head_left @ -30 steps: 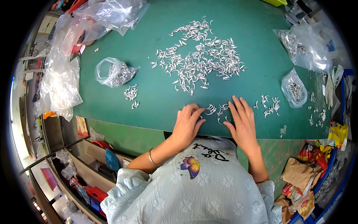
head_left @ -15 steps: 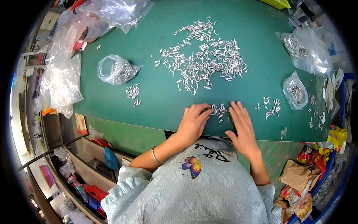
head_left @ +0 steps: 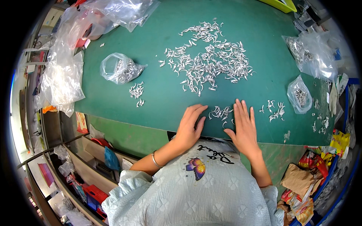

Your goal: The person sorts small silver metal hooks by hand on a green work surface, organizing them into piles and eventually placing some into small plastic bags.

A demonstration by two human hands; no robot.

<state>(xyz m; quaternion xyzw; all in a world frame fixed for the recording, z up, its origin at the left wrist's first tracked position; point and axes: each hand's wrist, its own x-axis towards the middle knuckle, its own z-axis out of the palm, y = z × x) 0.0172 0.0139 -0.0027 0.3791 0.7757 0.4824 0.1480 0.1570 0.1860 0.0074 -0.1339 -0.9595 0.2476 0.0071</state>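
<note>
Near the table's front edge, a little cluster of curved silver metal pieces (head_left: 221, 112) lies between my two hands. To its left, my left hand (head_left: 190, 127) rests on the table with fingers bent a little and thumb apart, holding nothing. My right hand (head_left: 244, 128) lies flat along the cluster's right side, fingers stretched and thumb out; its edge is beside the nearest pieces. Farther back spreads a large loose heap of the same curved pieces (head_left: 217, 62). Smaller groups sit at the left (head_left: 136, 90) and at the right (head_left: 278, 112).
A clear bag of pieces (head_left: 121, 68) stands at the left of the green table (head_left: 162, 109), another bag (head_left: 299, 94) at the right. Larger plastic bags (head_left: 62, 75) crowd the left edge; a filled bag (head_left: 313, 52) lies far right. A yellow-green tray (head_left: 281, 4) is at the back.
My left hand has drawn back to the left, away from the small cluster, and its fingers have straightened. My right hand has flattened, its fingers closer together. The cluster sits slightly more spread out.
</note>
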